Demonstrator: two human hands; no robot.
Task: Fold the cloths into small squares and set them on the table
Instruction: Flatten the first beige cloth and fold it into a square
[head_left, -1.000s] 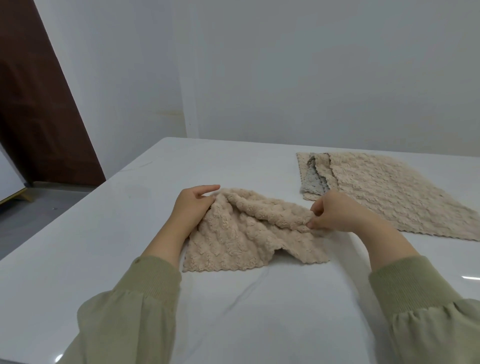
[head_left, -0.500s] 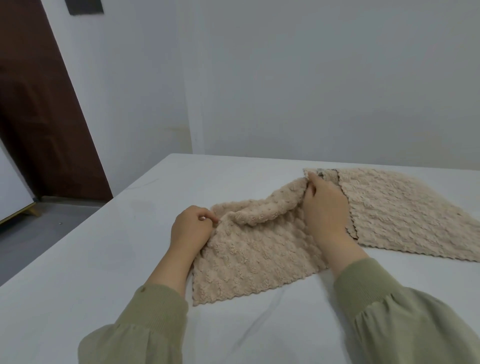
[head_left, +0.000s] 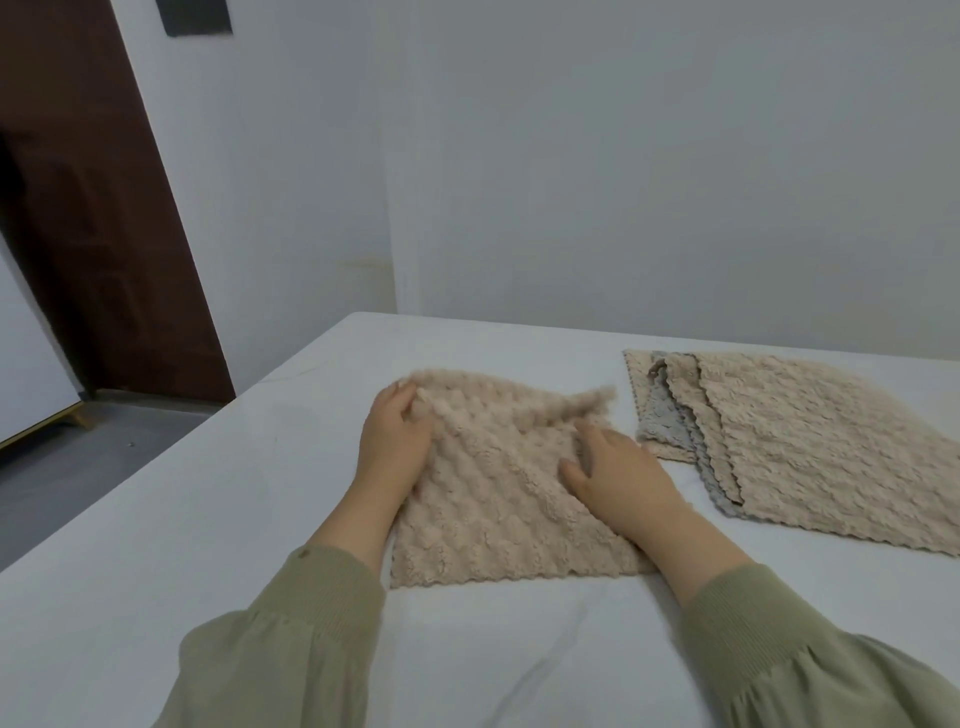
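The cloth (head_left: 493, 519) lies on the table (head_left: 234, 519) between your wrists, its scalloped near edge just ahead of your sleeves (head_left: 322, 587). Your right hand (head_left: 613, 473) is spread flat on the cloth's right side, fingers straight, pressing down and gripping nothing. Your left hand (head_left: 395, 441) lies along the left edge with its fingertips at the far left corner; I cannot tell whether they pinch it or only press. Beyond your right fingertips the far right corner (head_left: 592, 402) stands up off the table, so the fold looks unfinished. Pin with the left, sweep the right palm out to that corner, and match the edges before creasing. Right of your right hand, apart from it, lies the pile (head_left: 810, 447) of unfolded cloths.
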